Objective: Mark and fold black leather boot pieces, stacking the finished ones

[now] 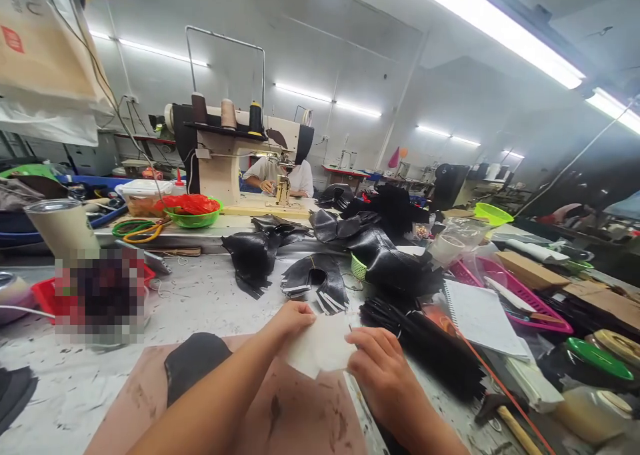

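Note:
A pale, off-white piece (323,345) is held up above the pinkish board (305,415). My left hand (295,321) pinches its upper left edge between thumb and fingers. At its right edge, my right hand (375,358) has its fingers curled together, with a small thin dark thing poking out at the fingertips, too small to name. A black cut piece (195,361) lies on the board, partly behind my left forearm. Just beyond the hands sits a curved black leather piece (315,278) with white-edged strips.
Black leather pieces (390,255) are heaped beyond my right hand, near a spiral notebook (483,315), a pink basket (530,308) and a hammer (515,428). A sewing machine (220,168) stands ahead; a person (300,175) sits behind it. Cup (63,228) at left.

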Demonstrator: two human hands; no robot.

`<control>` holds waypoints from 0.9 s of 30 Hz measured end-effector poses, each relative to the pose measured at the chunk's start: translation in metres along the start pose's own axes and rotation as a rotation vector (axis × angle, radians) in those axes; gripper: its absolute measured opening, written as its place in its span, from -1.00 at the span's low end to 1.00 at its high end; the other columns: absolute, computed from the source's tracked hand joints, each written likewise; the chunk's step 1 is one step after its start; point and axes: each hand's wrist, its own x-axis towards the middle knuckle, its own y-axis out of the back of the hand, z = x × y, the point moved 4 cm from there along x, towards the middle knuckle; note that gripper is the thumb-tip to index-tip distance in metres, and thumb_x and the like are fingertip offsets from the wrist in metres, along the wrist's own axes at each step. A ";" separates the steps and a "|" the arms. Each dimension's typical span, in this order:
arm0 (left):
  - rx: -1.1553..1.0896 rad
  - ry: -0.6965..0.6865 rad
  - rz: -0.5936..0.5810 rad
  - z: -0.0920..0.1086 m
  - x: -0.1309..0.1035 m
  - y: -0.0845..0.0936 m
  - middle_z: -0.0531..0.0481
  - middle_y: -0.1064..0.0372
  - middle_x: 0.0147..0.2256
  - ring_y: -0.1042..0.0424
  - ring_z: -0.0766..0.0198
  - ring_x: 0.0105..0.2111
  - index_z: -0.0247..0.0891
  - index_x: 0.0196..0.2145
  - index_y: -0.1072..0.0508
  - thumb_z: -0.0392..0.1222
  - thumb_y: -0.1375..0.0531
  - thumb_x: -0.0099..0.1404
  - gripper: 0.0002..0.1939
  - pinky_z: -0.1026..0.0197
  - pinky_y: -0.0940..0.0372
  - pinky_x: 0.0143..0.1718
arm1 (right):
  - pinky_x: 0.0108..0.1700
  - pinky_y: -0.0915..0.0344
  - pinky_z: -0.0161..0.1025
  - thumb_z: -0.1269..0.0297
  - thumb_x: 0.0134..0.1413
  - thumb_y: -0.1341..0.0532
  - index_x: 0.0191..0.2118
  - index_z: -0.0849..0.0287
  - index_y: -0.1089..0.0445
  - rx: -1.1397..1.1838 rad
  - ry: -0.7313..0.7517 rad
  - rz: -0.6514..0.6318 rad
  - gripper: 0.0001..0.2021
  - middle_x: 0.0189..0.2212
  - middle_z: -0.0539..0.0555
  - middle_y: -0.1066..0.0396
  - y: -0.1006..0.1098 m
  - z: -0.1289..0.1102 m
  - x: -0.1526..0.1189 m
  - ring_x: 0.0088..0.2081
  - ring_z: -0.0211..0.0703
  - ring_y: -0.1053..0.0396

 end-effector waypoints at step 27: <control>0.334 -0.059 0.213 -0.051 -0.165 0.007 -0.29 -0.21 0.06 -0.14 -0.06 0.08 -0.38 -0.01 -0.31 0.04 0.02 0.20 -0.48 -0.05 -0.04 0.08 | -0.55 -0.10 -0.38 0.05 -0.27 -0.32 -0.59 0.16 -0.17 1.370 -1.086 0.094 -0.65 -0.65 -0.09 -0.13 -0.065 -0.065 -0.049 -0.59 -0.34 -0.09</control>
